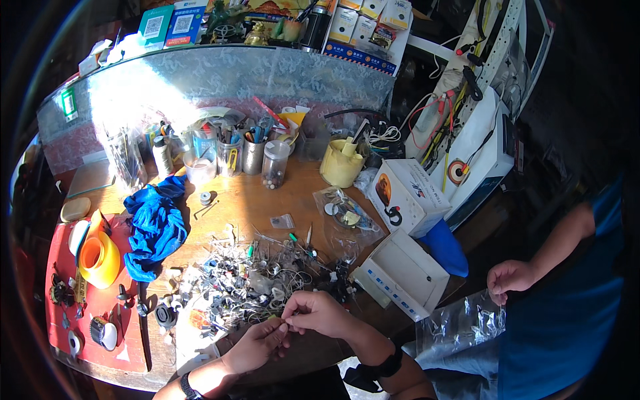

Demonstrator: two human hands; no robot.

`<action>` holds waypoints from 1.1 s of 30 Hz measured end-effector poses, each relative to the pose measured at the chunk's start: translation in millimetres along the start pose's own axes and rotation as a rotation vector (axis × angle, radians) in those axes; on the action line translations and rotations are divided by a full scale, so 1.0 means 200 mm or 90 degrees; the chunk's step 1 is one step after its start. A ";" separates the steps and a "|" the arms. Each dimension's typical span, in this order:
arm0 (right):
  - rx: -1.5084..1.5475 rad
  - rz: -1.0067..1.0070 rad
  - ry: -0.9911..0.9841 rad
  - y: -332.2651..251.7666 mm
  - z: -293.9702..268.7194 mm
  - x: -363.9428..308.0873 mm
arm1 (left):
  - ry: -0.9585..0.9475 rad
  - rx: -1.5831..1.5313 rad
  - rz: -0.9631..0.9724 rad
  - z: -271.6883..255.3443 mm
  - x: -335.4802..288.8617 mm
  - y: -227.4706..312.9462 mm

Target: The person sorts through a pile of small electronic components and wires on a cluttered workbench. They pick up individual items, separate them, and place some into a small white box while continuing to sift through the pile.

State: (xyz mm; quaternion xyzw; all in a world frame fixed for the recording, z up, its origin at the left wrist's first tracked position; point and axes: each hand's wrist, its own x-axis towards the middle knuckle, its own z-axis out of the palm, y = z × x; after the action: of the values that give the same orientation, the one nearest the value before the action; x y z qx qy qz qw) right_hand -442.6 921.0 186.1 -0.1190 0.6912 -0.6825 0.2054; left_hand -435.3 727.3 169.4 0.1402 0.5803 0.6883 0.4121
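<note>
Fingertips meeting, my left hand (259, 345) and my right hand (321, 312) are both closed in a pinch at the table's front edge. Whatever lies between the fingers is too small to make out. Just beyond them spreads a tangled heap of small parts and thin wires (243, 277), mostly white, black and grey, with a few green bits. A round black part (165, 315) lies left of the heap.
A red mat (130, 340) at left bears a yellow container (100, 259); a blue cloth (157, 230) lies beside it. Cups of tools (230, 157) line the back. An open white box (410, 270) stands right. At far right, another person's hand (510, 279) holds a clear bag (460, 327).
</note>
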 end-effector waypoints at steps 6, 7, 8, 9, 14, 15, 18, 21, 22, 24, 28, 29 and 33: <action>0.067 0.016 -0.039 -0.01 0.02 0.03 | 0.026 -0.009 0.078 0.04 -0.01 0.02; 0.077 0.022 -0.026 -0.01 0.03 0.04 | 0.043 -0.025 0.061 0.04 -0.02 0.02; 0.075 -0.008 -0.008 -0.02 0.04 0.04 | 0.061 -0.041 0.045 0.03 -0.03 0.03; 0.067 -0.025 0.015 -0.02 0.05 0.04 | 0.039 -0.123 0.018 0.02 -0.03 0.04; 0.118 -0.033 0.005 -0.03 0.06 0.05 | -0.084 -0.402 -0.038 -0.02 -0.04 0.08; 0.140 -0.022 0.005 -0.03 0.06 0.06 | -0.105 -0.446 -0.053 -0.01 -0.04 0.08; 0.138 0.021 0.005 -0.03 0.05 0.06 | -0.113 -0.441 -0.017 0.00 -0.05 0.09; 0.097 0.048 -0.018 -0.07 0.05 0.08 | -0.086 -0.377 -0.001 0.01 -0.06 0.08; 0.072 0.075 -0.015 -0.09 0.06 0.09 | -0.078 -0.358 -0.001 0.01 -0.06 0.08; 0.045 0.063 -0.048 -0.15 0.06 0.10 | -0.078 -0.324 0.023 0.00 -0.05 0.07; -0.135 0.058 -0.009 -0.35 -0.09 0.17 | -0.011 -0.373 0.062 -0.03 -0.06 0.08; -0.131 0.016 0.022 -0.42 -0.17 0.19 | 0.038 -0.377 0.057 -0.05 -0.06 0.09; -0.289 -0.064 0.213 -0.67 -0.64 0.41 | 0.119 -0.539 0.075 -0.17 -0.06 0.15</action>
State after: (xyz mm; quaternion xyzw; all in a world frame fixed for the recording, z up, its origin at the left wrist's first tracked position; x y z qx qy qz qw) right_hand -588.4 993.3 306.9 -0.0819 0.8438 -0.5299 0.0221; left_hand -462.1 695.1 190.7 -0.0712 0.2728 0.8977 0.3387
